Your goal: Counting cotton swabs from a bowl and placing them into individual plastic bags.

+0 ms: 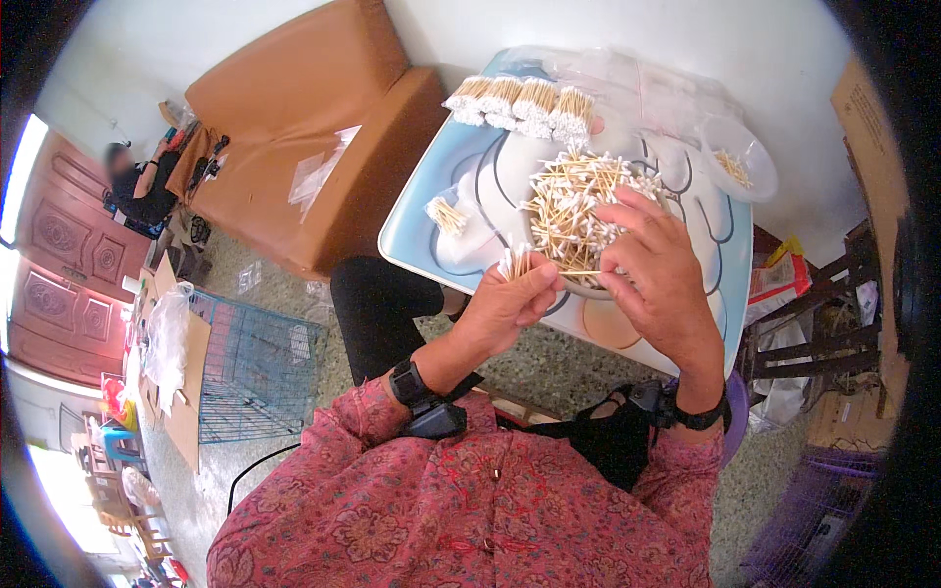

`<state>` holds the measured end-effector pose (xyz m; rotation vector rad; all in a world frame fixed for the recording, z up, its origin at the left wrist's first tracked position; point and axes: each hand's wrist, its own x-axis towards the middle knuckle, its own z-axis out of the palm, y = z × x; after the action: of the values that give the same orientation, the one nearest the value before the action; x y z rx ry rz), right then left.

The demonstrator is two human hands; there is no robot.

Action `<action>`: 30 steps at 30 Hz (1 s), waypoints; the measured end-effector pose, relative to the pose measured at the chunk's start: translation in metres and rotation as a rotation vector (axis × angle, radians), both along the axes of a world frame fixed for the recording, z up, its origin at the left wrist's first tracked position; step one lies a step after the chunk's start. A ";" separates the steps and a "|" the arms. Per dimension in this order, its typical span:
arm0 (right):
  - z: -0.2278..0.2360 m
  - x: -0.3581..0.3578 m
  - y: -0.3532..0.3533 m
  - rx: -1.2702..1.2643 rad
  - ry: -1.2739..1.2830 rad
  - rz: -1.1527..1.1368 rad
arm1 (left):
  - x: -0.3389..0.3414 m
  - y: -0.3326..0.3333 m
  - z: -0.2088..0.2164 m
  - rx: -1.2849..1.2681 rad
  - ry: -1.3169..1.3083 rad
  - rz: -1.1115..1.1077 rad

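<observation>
A small bunch of cotton swabs [514, 262] stands up out of my left hand [505, 306], whose fingers are closed round it. My right hand [659, 272] pinches a single cotton swab [578, 272] between thumb and finger, and its other end reaches my left thumb. Just beyond both hands is a heap of loose cotton swabs [576, 201] in a round bowl, its rim mostly covered. My right hand's upper fingers hang over the right side of the heap. To the left, a small bagged bundle of swabs [446, 217] lies on the table [417, 201].
Several packed swab bundles [520, 101] are lined up at the table's far left. Clear plastic bags [642, 93] lie behind the heap; a white bowl [763, 169] with a few swabs sits at the right edge. A brown sofa [294, 127] and a wire cage [257, 367] stand left.
</observation>
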<state>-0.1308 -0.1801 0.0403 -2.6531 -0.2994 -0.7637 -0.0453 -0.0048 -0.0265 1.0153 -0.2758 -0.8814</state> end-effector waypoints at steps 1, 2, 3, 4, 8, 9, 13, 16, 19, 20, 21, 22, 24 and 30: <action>-0.001 0.000 0.001 0.001 -0.014 0.011 | -0.001 -0.001 0.002 0.037 0.018 0.050; -0.002 0.001 0.001 0.003 -0.028 0.022 | -0.001 0.000 0.001 0.037 0.016 0.049; -0.004 0.002 0.002 0.003 -0.029 0.022 | 0.000 0.000 -0.002 -0.004 0.007 0.057; -0.007 0.004 0.003 0.025 -0.046 0.019 | 0.001 0.000 -0.002 -0.045 -0.003 0.062; -0.014 0.007 0.004 0.093 -0.056 0.034 | 0.001 0.002 0.001 -0.062 -0.005 0.069; -0.014 0.007 0.004 0.093 -0.057 0.035 | 0.000 0.003 0.002 -0.067 -0.009 0.061; -0.014 0.008 0.008 0.168 -0.061 0.055 | 0.000 0.003 0.004 -0.071 -0.026 0.053; -0.017 0.010 0.009 0.242 -0.066 0.071 | 0.000 0.003 0.002 -0.085 -0.038 0.057; -0.018 0.010 0.009 0.310 -0.066 0.082 | -0.001 0.002 0.003 -0.088 -0.042 0.058; -0.019 0.011 0.009 0.337 -0.068 0.090 | -0.001 0.002 0.002 -0.087 -0.043 0.058; -0.019 0.011 0.008 0.337 -0.069 0.090 | -0.002 0.001 0.002 -0.091 -0.043 0.064; -0.018 0.011 0.008 0.344 -0.069 0.089 | -0.002 0.001 0.001 -0.095 -0.042 0.071; -0.018 0.010 0.009 0.351 -0.069 0.087 | -0.002 0.001 0.001 -0.092 -0.042 0.077; -0.018 0.008 0.011 0.436 -0.065 0.072 | -0.003 0.000 0.001 -0.115 -0.058 0.044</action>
<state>-0.1226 -0.1690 0.0227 -2.2015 -0.2145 -0.7906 -0.0480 -0.0052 -0.0255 0.9375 -0.3488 -0.7884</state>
